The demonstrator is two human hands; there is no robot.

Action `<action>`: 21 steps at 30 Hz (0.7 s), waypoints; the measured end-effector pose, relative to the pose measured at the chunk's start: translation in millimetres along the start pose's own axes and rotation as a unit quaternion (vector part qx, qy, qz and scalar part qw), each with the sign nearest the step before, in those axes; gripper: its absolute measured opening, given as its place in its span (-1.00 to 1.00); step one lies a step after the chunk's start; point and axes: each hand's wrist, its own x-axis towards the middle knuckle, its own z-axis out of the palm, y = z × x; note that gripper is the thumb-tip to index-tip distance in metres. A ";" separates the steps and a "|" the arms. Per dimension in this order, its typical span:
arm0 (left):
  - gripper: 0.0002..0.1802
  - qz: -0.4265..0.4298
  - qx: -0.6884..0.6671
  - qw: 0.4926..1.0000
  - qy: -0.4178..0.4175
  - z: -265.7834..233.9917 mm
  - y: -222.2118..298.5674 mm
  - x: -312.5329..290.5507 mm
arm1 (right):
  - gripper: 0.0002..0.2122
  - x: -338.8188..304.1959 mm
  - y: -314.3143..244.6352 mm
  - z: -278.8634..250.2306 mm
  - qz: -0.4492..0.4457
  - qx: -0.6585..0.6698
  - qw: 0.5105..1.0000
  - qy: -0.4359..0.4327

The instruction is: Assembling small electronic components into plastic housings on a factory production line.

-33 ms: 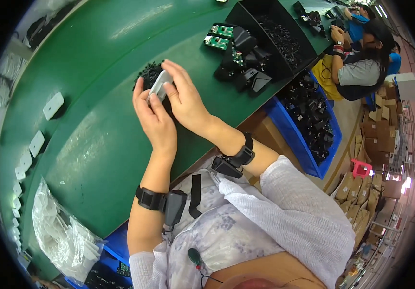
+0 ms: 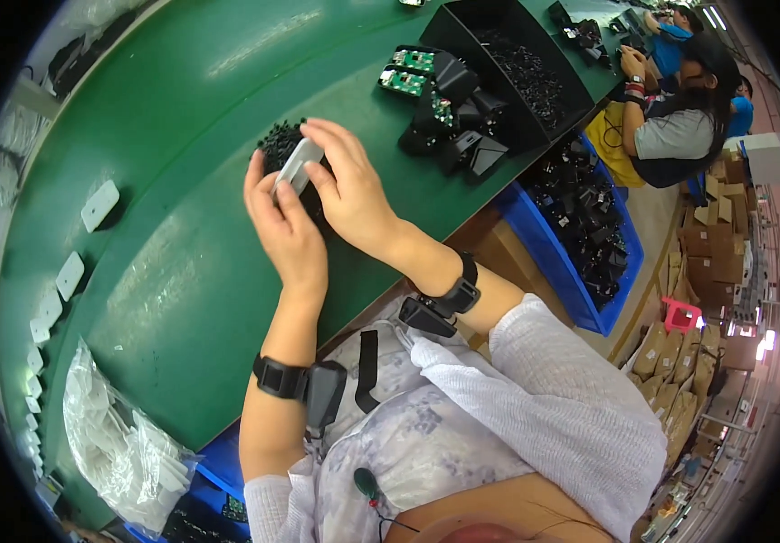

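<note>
Between both hands, above the green work surface (image 2: 182, 308), I hold a small white plastic cover (image 2: 299, 163) tilted on edge. My left hand (image 2: 289, 235) grips its lower left end, thumb and fingers closed on it. My right hand (image 2: 354, 195) holds its upper right side, thumb on the near face and fingers along the far end. Just behind the cover lies a pile of small black parts (image 2: 280, 142), partly hidden by my hands. Whether a small part sits inside the cover, I cannot tell.
Black housings (image 2: 453, 109) and green circuit boards (image 2: 404, 80) lie right of my hands, beside a black bin (image 2: 571, 113) of small black parts. A blue crate (image 2: 603, 312) stands below. White covers (image 2: 100, 205) line the left; a plastic bag (image 2: 123, 443) lies nearer. A co-worker (image 2: 680, 127) sits far right.
My hands and the white cover have shifted very slightly left and nearer. Both hands still hold it; nothing else has visibly changed.
</note>
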 end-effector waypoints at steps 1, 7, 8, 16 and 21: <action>-0.79 0.010 0.003 1.000 0.001 -4.8 -3.9 0.1 | -0.62 1.9 -5.7 -7.4 -0.029 -0.080 0.996 -0.032; -0.79 -0.073 -0.063 0.995 0.030 -58.0 15.3 -12.6 | -0.77 -6.5 -5.8 -28.1 -0.052 -0.144 0.983 -0.099; -0.79 -0.075 -0.053 0.995 0.037 -65.6 18.8 -15.9 | -0.80 -5.0 -3.0 -29.6 -0.060 -0.140 0.983 -0.100; -0.68 -0.169 -0.119 0.978 0.041 -132.2 28.4 -36.8 | -0.88 5.3 -8.2 -22.8 -0.096 -0.114 0.987 -0.063; -0.68 -0.194 -0.167 0.967 0.023 -145.6 27.8 -51.7 | -0.91 2.6 -31.4 -21.2 -0.074 -0.062 0.993 -0.073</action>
